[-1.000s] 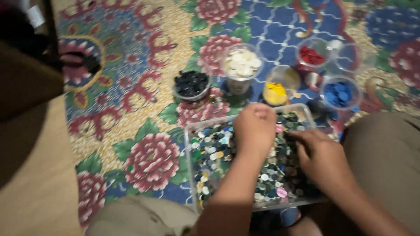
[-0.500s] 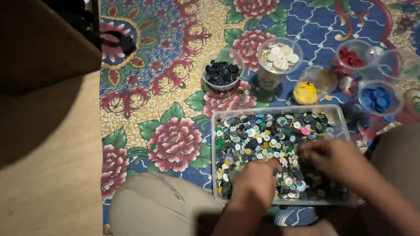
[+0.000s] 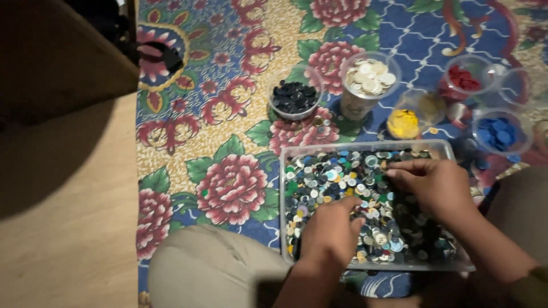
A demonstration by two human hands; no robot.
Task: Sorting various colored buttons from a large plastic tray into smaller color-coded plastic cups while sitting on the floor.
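A clear rectangular plastic tray [image 3: 365, 149] full of mixed coloured buttons [image 3: 328, 177] lies on a flowered carpet in front of me. My left hand [image 3: 331, 231] rests fingers-down on the buttons near the tray's front left. My right hand [image 3: 436, 185] lies over the right half, fingers curled and touching buttons. Whether either hand pinches a button is hidden. Beyond the tray stand clear cups: black buttons [image 3: 294, 97], white buttons [image 3: 370, 77], yellow buttons [image 3: 404, 122], red buttons [image 3: 463, 78], blue buttons [image 3: 496, 132].
The flowered carpet [image 3: 228, 148] covers the floor; bare wooden floor [image 3: 63, 228] lies to the left. A dark brown furniture piece [image 3: 51, 57] stands at the top left. My knee in beige trousers [image 3: 211, 271] is in front of the tray.
My left hand has drawn back from the tray's far edge toward its near left side. My right hand shifted up over the right half. The view moved, showing more floor.
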